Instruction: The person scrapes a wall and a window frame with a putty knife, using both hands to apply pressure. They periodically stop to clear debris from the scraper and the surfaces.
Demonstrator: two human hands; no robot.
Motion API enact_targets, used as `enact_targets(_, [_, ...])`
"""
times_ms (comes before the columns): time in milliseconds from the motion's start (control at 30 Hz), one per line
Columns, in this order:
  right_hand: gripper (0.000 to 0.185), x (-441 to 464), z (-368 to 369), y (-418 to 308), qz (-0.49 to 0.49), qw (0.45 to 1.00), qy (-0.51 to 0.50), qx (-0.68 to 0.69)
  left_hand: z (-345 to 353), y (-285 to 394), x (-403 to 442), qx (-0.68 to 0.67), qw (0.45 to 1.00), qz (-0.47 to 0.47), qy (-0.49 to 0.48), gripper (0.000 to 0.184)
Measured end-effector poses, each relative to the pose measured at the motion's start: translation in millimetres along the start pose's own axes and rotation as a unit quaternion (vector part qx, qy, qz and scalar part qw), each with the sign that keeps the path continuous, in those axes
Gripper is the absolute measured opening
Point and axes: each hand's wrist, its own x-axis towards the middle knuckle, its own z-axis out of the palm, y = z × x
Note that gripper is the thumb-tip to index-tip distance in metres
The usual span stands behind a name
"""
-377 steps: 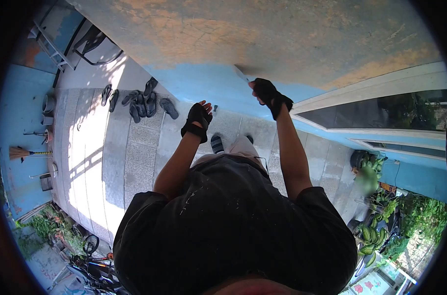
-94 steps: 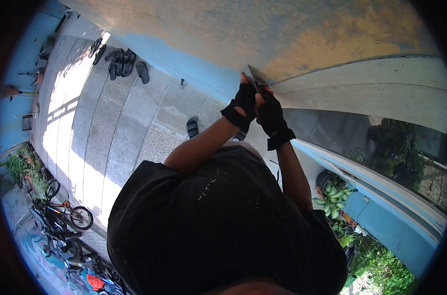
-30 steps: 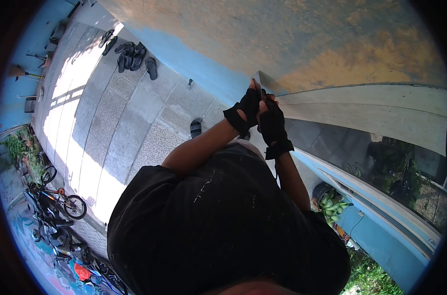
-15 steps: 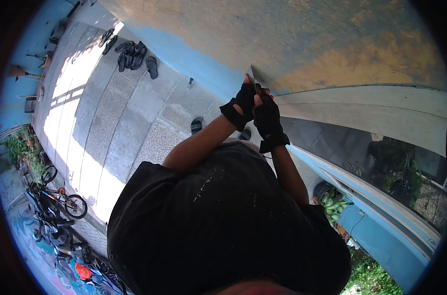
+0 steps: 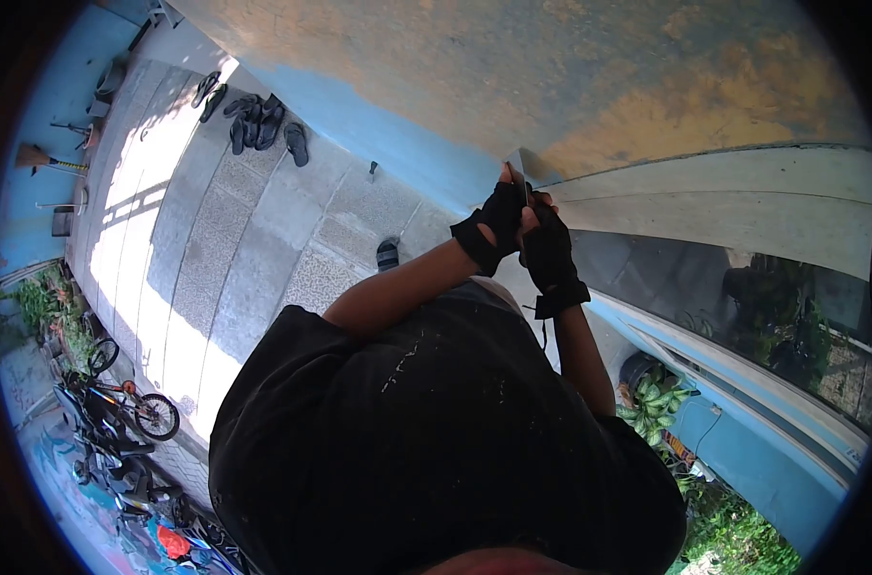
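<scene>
Both of my hands, in black fingerless gloves, are close together at the wall. Fingers of my left hand [image 5: 499, 222] and my right hand [image 5: 551, 251] are closed around a thin flat metal scraper [image 5: 518, 179]. Its blade meets the patchy orange-grey wall [image 5: 637, 86], near where that coat borders light blue paint and a pale window frame [image 5: 723, 192]. The gloves hide most of the scraper's handle, and I cannot make out its exact shape.
A dark glass window [image 5: 666, 268] lies to my right, a potted plant [image 5: 652, 402] below it. Slippers [image 5: 258, 123] lie on the paved floor [image 5: 263, 220] to the left. A bicycle [image 5: 134, 402] and motorcycles stand farther left; a broom [image 5: 47, 161] leans by the far wall.
Both hands and the scraper appear slightly farther right and lower in view. The camera view has shifted a little too. The two-handed hold is unchanged.
</scene>
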Motion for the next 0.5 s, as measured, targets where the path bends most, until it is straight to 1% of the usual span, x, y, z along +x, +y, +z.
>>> enact_targets(67, [0.033, 18, 7, 15, -0.012, 1.0, -0.005, 0.003, -6, 4, 5, 0.001, 1.0, 0.007, -0.004, 0.06])
enact_targets(100, [0.033, 31, 17, 20, -0.101, 0.993, 0.014, -0.058, -8, 17, 5, -0.017, 0.999, 0.03, 0.016, 0.06])
enact_targets(133, [0.033, 40, 26, 16, -0.187, 0.975, 0.032, -0.119, -9, 29, 4, -0.034, 0.997, 0.053, 0.035, 0.06])
enact_targets(167, [0.033, 45, 32, 10, -0.075, 0.991, -0.01, -0.115, -9, 38, 4, 0.009, 0.994, 0.083, 0.07, 0.062])
enact_targets(200, [0.033, 44, 31, 10, -0.074, 0.99, -0.01, -0.115, -7, 38, 3, 0.008, 0.994, 0.083, 0.07, 0.062])
enact_targets(267, [0.034, 33, 36, 13, -0.062, 0.994, 0.01, -0.089, -10, 37, -6, -0.023, 0.999, 0.017, 0.022, 0.062])
enact_targets(300, [0.034, 23, 34, 16, -0.062, 0.994, 0.008, -0.089, -9, 31, -8, -0.002, 1.0, 0.002, 0.006, 0.061])
enact_targets(367, [0.035, 10, 21, 18, -0.016, 0.998, 0.031, -0.058, -1, 17, -8, 0.007, 1.0, -0.001, -0.004, 0.062])
enact_targets(400, [0.035, 12, 22, 14, -0.016, 0.998, 0.026, -0.059, 1, 12, -9, 0.015, 1.0, -0.009, -0.01, 0.062])
enact_targets(433, [0.035, 16, 23, 5, -0.017, 0.998, 0.015, -0.051, 2, 15, -6, 0.01, 1.0, 0.007, 0.014, 0.063])
enact_targets(467, [0.035, 22, 24, -1, -0.018, 0.999, 0.006, -0.043, -3, 23, -3, 0.009, 1.0, 0.007, 0.014, 0.063])
enact_targets(500, [0.035, 36, 33, 4, -0.019, 0.999, 0.008, -0.043, -9, 36, -1, 0.0, 0.999, 0.033, 0.027, 0.064])
